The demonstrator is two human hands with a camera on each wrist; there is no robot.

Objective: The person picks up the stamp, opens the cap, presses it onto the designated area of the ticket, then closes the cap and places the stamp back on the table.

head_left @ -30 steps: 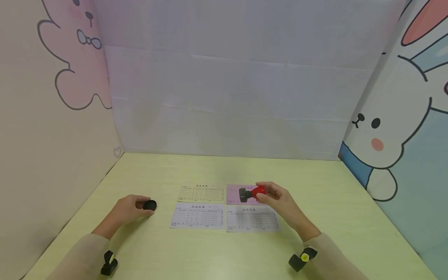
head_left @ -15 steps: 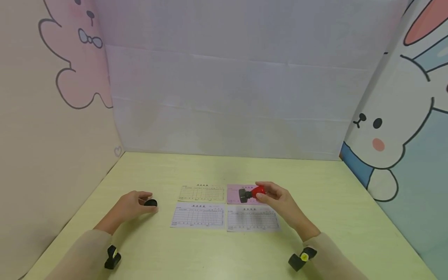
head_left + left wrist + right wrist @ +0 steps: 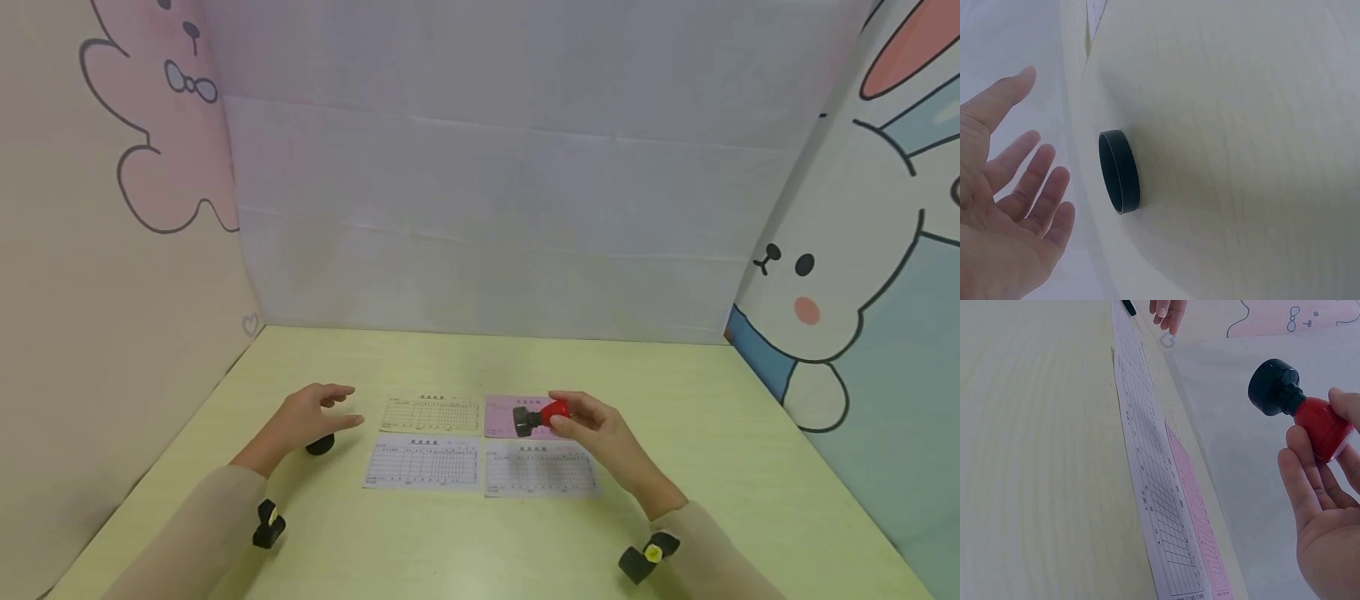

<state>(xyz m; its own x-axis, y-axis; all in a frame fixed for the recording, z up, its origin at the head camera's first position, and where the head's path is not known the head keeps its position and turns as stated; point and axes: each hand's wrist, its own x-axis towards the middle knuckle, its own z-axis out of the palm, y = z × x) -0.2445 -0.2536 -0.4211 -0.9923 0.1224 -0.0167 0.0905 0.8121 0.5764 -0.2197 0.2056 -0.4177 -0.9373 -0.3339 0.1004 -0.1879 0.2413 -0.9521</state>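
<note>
A round stamp (image 3: 1300, 406) with a red handle and a dark round head is held by my right hand (image 3: 607, 433), fingers and thumb round the red handle. It hangs sideways above the pink printed slip (image 3: 498, 417). A shallow black round cap (image 3: 1124, 172) lies on the table at the left, its hollow side up. My left hand (image 3: 307, 421) hovers just above and beyond the cap, fingers loosely spread and holding nothing; in the head view it partly covers the cap.
Beside the pink slip lies a yellowish form (image 3: 431, 414). Two white forms, a left one (image 3: 423, 462) and a right one (image 3: 540, 471), lie in front. A white sheet (image 3: 480, 208) hangs behind the table (image 3: 450, 550), with cartoon-decorated walls at both sides.
My left hand has let go of the black cap, leaving it on the table, and moved up and to the right with its fingers spreading. My right hand and the stamp have stayed nearly still.
</note>
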